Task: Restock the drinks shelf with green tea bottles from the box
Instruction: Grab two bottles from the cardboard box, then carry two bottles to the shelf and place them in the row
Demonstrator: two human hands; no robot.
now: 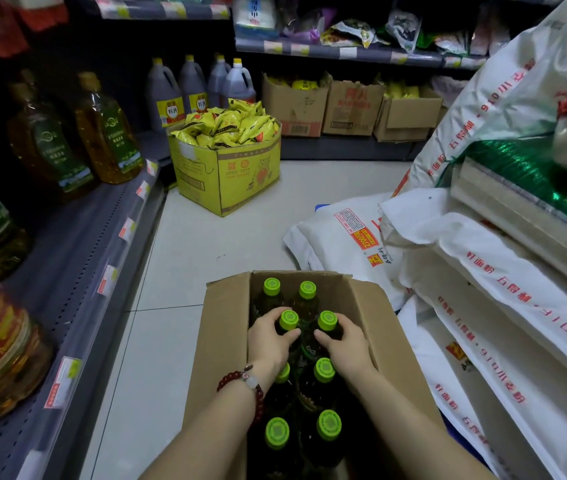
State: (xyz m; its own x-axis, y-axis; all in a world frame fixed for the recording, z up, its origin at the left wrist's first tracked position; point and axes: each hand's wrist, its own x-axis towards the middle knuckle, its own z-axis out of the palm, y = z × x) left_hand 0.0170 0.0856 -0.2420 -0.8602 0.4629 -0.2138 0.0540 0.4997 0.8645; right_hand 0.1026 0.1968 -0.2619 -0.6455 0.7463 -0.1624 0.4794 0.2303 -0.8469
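An open cardboard box point(226, 344) stands on the floor in front of me, holding several dark green tea bottles with bright green caps in two rows. My left hand point(270, 341) grips the neck of one bottle point(289, 320) in the left row. My right hand point(342, 342) grips the neck of the bottle point(327, 321) beside it in the right row. Both bottles stand upright inside the box. Two more bottles point(272, 286) stand beyond my hands, and several sit nearer to me.
A grey shelf point(77, 258) with large cooking oil bottles point(107, 133) runs along the left. Stacked white flour sacks point(482, 306) crowd the right. A yellow box of snack packets point(230, 168) stands on the white tiled floor point(178, 258) ahead, with jugs and cartons behind.
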